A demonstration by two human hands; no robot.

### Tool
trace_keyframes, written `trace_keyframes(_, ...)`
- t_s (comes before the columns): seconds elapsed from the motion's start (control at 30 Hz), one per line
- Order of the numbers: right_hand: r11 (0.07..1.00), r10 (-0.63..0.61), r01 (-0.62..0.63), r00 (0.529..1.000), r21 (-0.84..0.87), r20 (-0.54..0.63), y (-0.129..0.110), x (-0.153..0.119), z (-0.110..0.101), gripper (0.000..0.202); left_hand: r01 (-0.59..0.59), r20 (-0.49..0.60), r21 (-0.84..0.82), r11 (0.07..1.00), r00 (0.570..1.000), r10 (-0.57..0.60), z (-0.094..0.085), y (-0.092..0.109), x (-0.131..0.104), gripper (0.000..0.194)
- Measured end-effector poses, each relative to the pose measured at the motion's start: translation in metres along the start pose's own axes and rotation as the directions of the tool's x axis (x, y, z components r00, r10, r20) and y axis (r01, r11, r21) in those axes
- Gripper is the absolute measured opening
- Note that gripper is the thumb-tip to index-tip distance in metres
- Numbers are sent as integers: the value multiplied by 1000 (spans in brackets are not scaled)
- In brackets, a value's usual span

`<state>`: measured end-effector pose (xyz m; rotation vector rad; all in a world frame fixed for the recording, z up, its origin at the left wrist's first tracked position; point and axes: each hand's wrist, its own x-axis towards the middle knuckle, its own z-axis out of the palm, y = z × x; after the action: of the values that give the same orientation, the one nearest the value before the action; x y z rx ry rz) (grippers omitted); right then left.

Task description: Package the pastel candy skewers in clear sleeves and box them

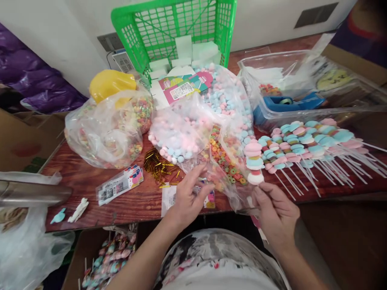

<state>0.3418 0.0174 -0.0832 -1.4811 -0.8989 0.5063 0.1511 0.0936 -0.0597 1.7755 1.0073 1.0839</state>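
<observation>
My right hand [276,213] pinches the lower end of an upright candy skewer [254,161] of pink, blue and white marshmallows. Clear plastic hangs beside those fingers; whether they grip it too is unclear. My left hand [189,199] is over the table's front edge, thumb and fingers apart, holding nothing visible. Under and behind it are small printed packets [209,200]. Between the hands lies a clear bag of colourful candy rings [226,159]. Finished-looking skewers [302,141] with white sticks are piled at the right. Gold twist ties [157,161] lie left of centre.
Behind are bags of marshmallows [181,133], a bag of rings [105,133] and a green basket [226,36]. A clear bin [278,121] with a blue tape dispenser [281,103] stands right. Printed labels [121,186] lie left. Below the table is a box of wrapped skewers [111,257].
</observation>
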Motion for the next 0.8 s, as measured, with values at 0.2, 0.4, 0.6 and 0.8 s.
trace_keyframes(0.2, 993, -89, 102, 979, -62, 184, 16, -11, -17, 10, -287, 463, 606, 742, 885, -36, -24, -5, -40, 24)
trace_keyframes(0.4, 944, -273, 320, 892, -76, 360, 14, -33, -9, 16, -401, 467, 696, 595, 883, 49, -22, -20, -38, 26)
trace_keyframes(0.6, 942, -274, 320, 905, -98, 324, 23, -30, -20, 17, -410, 364, 706, 578, 910, 200, -27, -30, -40, 22)
trace_keyframes(0.8, 937, -276, 333, 894, -110, 354, 28, -30, -20, 15, -320, 240, 670, 670, 947, 213, -25, -28, -43, 23)
